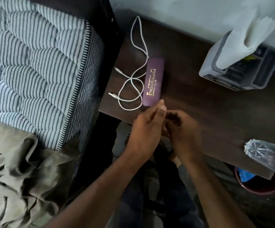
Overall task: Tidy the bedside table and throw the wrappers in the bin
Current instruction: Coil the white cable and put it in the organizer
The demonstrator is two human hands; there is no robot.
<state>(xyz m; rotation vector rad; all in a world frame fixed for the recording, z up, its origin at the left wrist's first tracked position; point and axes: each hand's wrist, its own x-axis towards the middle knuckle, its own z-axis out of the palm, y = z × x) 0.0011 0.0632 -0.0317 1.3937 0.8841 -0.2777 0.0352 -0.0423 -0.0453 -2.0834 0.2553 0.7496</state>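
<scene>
Both hands' fingers — left hand [145, 127] outstretched, right hand [183, 134] curled.

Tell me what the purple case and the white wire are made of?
The purple case looks like hard plastic or leatherette, matte, with gold stamped lettering; which one is unclear. The white wire looks rubbery plastic coated: smooth, slightly glossy, bending in loose loops.

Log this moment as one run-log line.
hands: left hand and right hand together at table front edge, contents unclear | table: purple case, white cable, tissue box | bin: lower right
</scene>
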